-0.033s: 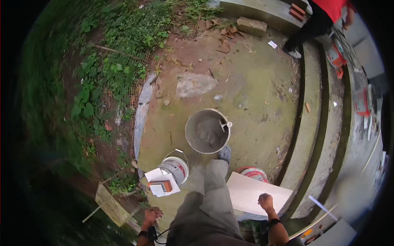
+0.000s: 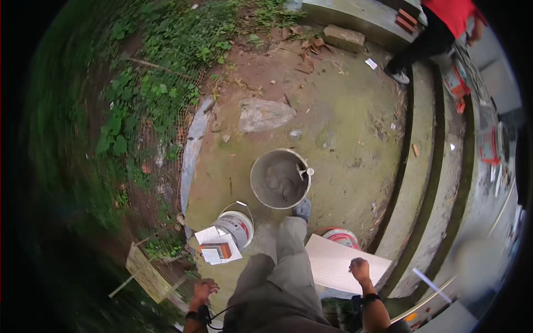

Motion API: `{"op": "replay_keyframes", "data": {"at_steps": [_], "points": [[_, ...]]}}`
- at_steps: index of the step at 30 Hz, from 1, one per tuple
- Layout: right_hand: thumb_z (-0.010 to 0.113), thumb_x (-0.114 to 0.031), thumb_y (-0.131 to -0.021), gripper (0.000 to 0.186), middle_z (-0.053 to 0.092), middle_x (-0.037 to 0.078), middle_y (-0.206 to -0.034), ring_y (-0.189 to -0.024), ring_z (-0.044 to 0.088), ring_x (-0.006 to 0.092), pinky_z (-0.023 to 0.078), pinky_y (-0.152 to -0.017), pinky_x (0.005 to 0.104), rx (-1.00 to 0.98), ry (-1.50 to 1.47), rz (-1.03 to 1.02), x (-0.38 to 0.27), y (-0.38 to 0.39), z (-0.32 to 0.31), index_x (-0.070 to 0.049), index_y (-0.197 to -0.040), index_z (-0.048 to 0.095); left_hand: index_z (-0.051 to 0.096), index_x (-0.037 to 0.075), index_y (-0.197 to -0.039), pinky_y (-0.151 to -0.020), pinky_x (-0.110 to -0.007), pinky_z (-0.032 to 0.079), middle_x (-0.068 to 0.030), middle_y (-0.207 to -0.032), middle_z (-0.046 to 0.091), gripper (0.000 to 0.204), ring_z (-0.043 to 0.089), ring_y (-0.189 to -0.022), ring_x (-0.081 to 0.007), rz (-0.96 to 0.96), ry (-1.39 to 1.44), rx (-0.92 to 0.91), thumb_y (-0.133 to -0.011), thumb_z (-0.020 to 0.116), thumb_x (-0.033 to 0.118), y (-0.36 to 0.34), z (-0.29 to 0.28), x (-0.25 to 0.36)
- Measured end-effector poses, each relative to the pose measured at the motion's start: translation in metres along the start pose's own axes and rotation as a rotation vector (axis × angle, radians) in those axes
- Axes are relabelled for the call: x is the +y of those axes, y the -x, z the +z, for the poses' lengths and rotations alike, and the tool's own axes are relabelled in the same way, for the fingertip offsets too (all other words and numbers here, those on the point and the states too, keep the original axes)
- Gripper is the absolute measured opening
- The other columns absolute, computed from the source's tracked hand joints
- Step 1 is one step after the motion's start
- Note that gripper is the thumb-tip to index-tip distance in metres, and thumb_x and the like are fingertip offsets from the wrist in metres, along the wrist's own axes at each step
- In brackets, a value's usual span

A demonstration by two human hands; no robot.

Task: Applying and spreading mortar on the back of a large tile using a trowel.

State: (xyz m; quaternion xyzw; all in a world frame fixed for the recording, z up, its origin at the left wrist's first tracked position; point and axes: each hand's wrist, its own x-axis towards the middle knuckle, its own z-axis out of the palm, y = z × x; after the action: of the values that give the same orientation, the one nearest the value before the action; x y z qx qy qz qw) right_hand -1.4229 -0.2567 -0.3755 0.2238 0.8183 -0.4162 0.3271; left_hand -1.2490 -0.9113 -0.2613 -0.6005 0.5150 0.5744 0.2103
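My left hand (image 2: 204,289) is low at the left beside my trousered leg, fingers apart and loosely curled, holding nothing visible. My right hand (image 2: 360,268) is over a pale tile-like board (image 2: 334,265), with its fingers curled and nothing visible in them; contact is unclear. The board leans by a red-and-white bucket (image 2: 341,237). Ahead, my shoe (image 2: 302,208) is beside a large bucket of grey mortar (image 2: 277,177), with a white-handled tool (image 2: 304,171) at its rim. To the left, a white pail (image 2: 239,227) stands by stacked papers and an orange object (image 2: 224,250).
A co-worker in red and dark trousers (image 2: 419,41) is at upper right beside concrete steps (image 2: 422,183) with buckets (image 2: 488,145). Weeds and mesh (image 2: 150,111) border the slab's left. A block (image 2: 344,39) lies at the back; a wooden board (image 2: 145,272) is at lower left.
The view has shifted slightly, moving the co-worker and back steps a little down and right in the picture. My hands look much the same.
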Motion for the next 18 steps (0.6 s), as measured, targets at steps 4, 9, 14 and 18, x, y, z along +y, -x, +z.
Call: {"op": "replay_keyframes", "data": {"at_steps": [4,9,14,18], "points": [[0.057,-0.009,-0.09,0.018,0.07,0.014,-0.071,-0.064,0.071,0.0207,0.057,-0.063,0.0349,0.07,0.003,-0.02,-0.118,-0.05,-0.076,0.005,-0.083,0.068,0.063,-0.003,-0.094,-0.051,-0.029,0.049,-0.0092,-0.077,0.064,0.013,0.065,-0.062,-0.019,-0.008,0.064,0.109,-0.092,0.063,0.01,0.046,0.064,0.075],[0.056,-0.007,-0.09,0.017,0.068,0.011,-0.071,-0.065,0.068,0.0174,0.054,-0.061,0.0311,-0.018,0.026,-0.184,-0.278,-0.078,-0.103,0.006,-0.083,0.066,0.062,-0.003,-0.102,-0.052,-0.027,0.049,-0.0104,-0.079,0.067,0.02,0.064,-0.062,-0.0164,0.099,0.063,0.157,-0.092,0.066,0.014,0.052,0.089,0.122],[0.056,-0.008,-0.089,0.017,0.069,0.01,-0.071,-0.066,0.069,0.0153,0.056,-0.063,0.0309,-0.146,-0.03,-0.261,-0.382,-0.125,-0.107,0.004,-0.085,0.067,0.066,-0.002,-0.091,-0.054,-0.03,0.05,-0.0093,-0.074,0.067,0.017,0.064,-0.061,-0.0157,0.227,0.086,0.082,-0.092,0.063,0.014,0.024,0.132,0.167],[0.054,-0.006,-0.092,0.017,0.069,0.013,-0.077,-0.067,0.07,0.0199,0.057,-0.06,0.0312,-0.3,0.123,-0.31,-0.451,-0.169,-0.111,0.005,-0.09,0.067,0.068,-0.002,-0.083,-0.061,-0.035,0.053,-0.0127,-0.073,0.069,0.022,0.067,-0.063,-0.0195,0.33,-0.265,0.217,-0.088,0.063,0.018,0.003,0.156,0.182]]}}
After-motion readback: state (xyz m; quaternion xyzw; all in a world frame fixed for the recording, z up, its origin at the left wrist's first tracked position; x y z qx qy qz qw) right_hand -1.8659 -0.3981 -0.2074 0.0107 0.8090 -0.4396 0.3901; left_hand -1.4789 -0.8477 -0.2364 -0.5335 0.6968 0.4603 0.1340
